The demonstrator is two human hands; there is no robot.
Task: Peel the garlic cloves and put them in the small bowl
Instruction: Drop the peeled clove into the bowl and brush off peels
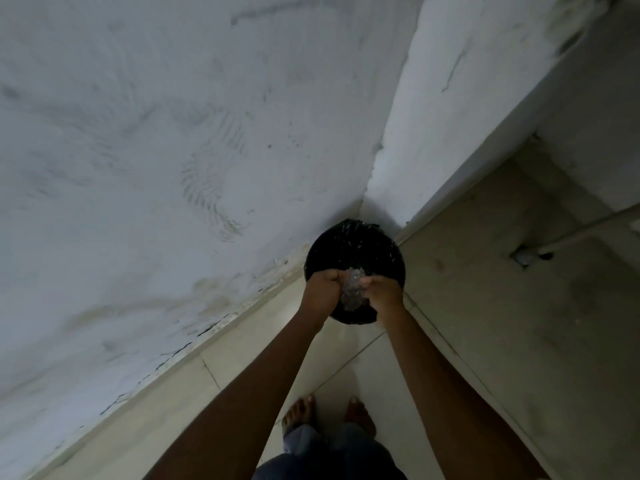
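Whitewashed walls meet in a corner above a tiled floor; a black-lined bin stands there; over it my left hand and right hand hold fingers curled round a pale crinkled clump, likely peels; I'd let go low inside the rim so nothing scatters; bare feet stand close; garlic cloves and small bowl are out of view.

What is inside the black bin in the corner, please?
Inside the black bin a black liner with small pale flecks shows. The left hand and right hand hold a pale crumpled wad over it, hiding the near part.
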